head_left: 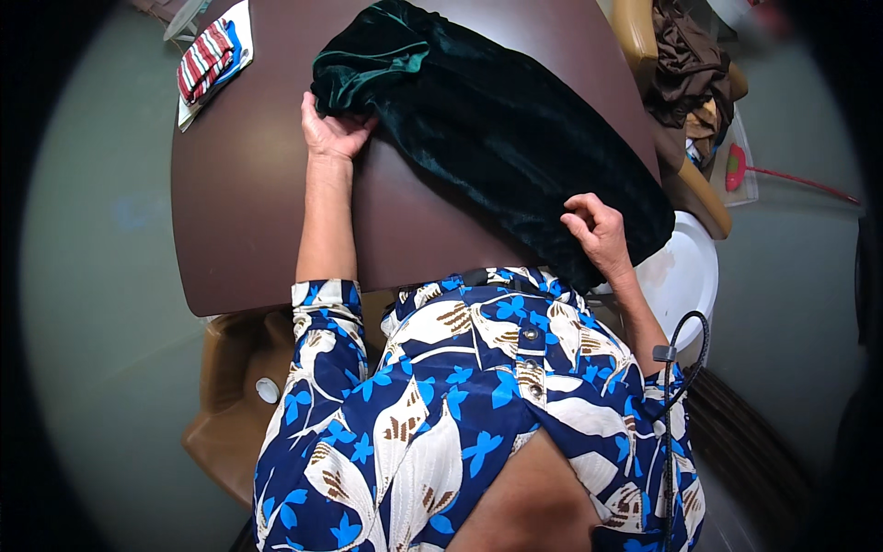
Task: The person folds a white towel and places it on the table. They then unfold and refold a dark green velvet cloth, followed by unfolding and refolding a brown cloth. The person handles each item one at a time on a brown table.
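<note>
A long piece of dark green velvet cloth [515, 120] lies slanting across the brown table, from the far middle to the near right edge. Its far left end is bunched, with lighter folds showing. My left hand [338, 136], palm up, grips that bunched end; the cloth covers most of its fingers. Above the near right part of the velvet is my right hand [602, 241], its fingers curled and the thumb apart from them, with nothing visible between.
On the table's [248, 202] far left lies a striped red and white folded cloth [205, 61] on white sheets. Tan chairs [235, 396] stand at lower left and far right, the right one bearing brown fabric [685, 69]. A white round stool [690, 276] is beside my right arm.
</note>
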Tool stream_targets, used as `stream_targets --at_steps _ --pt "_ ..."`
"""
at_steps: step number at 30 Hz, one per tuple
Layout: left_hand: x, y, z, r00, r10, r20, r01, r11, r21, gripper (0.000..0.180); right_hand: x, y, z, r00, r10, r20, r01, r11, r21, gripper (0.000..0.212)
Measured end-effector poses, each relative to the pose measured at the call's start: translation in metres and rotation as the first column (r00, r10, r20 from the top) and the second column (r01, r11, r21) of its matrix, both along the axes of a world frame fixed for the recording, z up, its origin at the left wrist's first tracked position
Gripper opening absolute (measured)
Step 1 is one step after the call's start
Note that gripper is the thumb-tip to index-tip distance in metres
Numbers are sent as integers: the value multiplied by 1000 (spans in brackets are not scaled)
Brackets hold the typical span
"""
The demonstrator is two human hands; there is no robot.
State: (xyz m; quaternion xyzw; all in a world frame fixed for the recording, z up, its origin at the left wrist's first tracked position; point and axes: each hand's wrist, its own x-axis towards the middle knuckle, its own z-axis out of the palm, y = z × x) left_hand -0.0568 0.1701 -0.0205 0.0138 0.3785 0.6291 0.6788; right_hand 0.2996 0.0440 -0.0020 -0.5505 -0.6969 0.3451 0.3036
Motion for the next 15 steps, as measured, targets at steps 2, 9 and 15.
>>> stream_targets --at_steps 2,9,15 --pt "-5 10 -2 995 -41 -94 35 997 -69 48 -3 2 1 998 31 57 -32 999 8 15" --pt "15 10 1 911 105 -398 -57 990 132 27 -15 19 -8 983 -79 -163 79 997 -3 28" --pt "50 -43 21 501 141 -854 271 911 310 14 -53 54 21 803 -56 -594 -58 984 -171 60"
